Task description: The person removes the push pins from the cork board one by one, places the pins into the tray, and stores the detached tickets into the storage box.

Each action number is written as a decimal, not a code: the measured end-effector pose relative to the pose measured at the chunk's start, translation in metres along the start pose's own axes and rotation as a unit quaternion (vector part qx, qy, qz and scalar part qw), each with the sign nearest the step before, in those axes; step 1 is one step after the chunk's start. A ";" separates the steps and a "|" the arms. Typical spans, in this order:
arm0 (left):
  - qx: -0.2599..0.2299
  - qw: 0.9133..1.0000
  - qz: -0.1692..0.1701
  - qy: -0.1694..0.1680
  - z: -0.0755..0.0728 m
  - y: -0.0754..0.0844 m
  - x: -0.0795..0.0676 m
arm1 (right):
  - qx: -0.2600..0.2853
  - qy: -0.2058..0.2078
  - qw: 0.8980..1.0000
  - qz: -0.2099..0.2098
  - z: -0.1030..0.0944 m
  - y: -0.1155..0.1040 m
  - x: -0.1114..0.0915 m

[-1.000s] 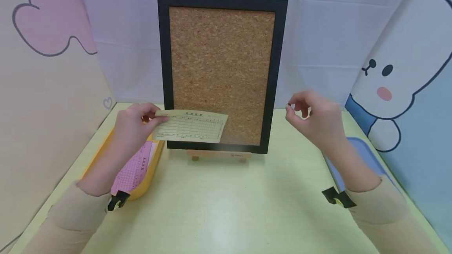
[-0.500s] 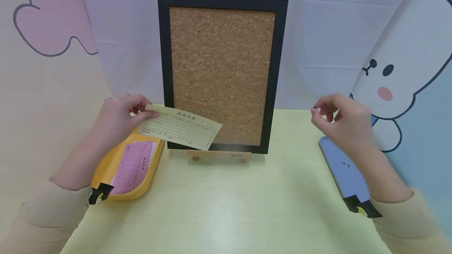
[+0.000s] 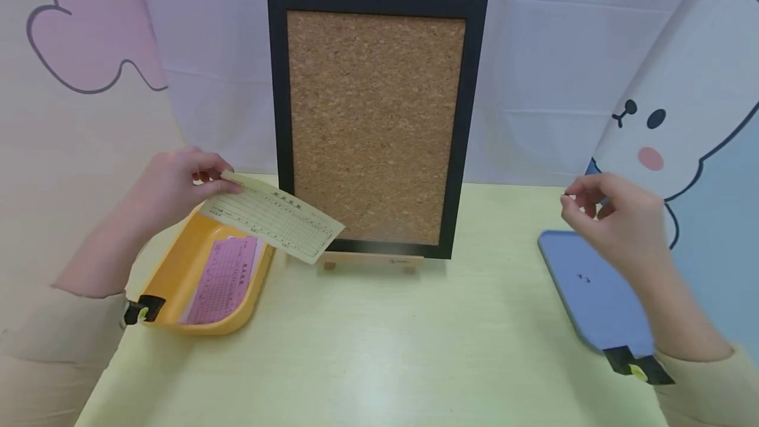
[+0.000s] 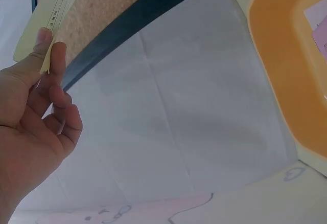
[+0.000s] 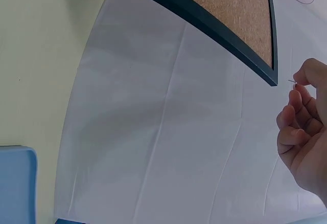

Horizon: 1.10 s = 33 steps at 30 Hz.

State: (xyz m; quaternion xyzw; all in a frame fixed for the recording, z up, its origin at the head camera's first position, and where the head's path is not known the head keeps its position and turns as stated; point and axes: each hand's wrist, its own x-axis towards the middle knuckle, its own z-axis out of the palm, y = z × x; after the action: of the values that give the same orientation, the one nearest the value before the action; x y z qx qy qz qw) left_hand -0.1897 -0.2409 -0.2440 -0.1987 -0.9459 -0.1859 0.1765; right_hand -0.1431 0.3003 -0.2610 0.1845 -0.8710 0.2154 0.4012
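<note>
My left hand [image 3: 180,183] pinches a pale yellow printed form [image 3: 275,216] by its left end, between thumb and forefinger. The form slants down to the right, across the lower left corner of a black-framed cork board [image 3: 376,117]. Out to the right, my right hand [image 3: 619,216] pinches a tiny pin [image 5: 292,81] between thumb and forefinger; its thin metal point shows in the right wrist view, but its head is mostly hidden by the fingers. That hand is over the far part of a blue tray [image 3: 599,302], well apart from the board.
Beneath the left hand, a yellow tray [image 3: 178,295] holds pink printed forms [image 3: 222,282]. Several tiny dark items [image 3: 584,278] lie in the blue tray. The board leans on a small wooden stand [image 3: 370,258]. A white sheet [image 3: 534,71] hangs behind on the wall.
My left hand has drawn the form leftward, and its right end now dips lower. My right hand has moved right with the pin, uncovering much of the blue tray.
</note>
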 end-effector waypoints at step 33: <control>0.082 0.982 -0.008 -0.169 -0.015 -0.062 0.004 | -0.033 -0.105 0.974 0.196 -0.003 0.080 -0.057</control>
State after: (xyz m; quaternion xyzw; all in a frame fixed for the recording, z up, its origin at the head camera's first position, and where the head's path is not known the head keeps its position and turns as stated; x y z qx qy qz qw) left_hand -0.2166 -0.2989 -0.2471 -0.2043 -0.9757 -0.0734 0.0285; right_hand -0.1455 0.3775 -0.3217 0.0180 -0.9340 0.2405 0.2636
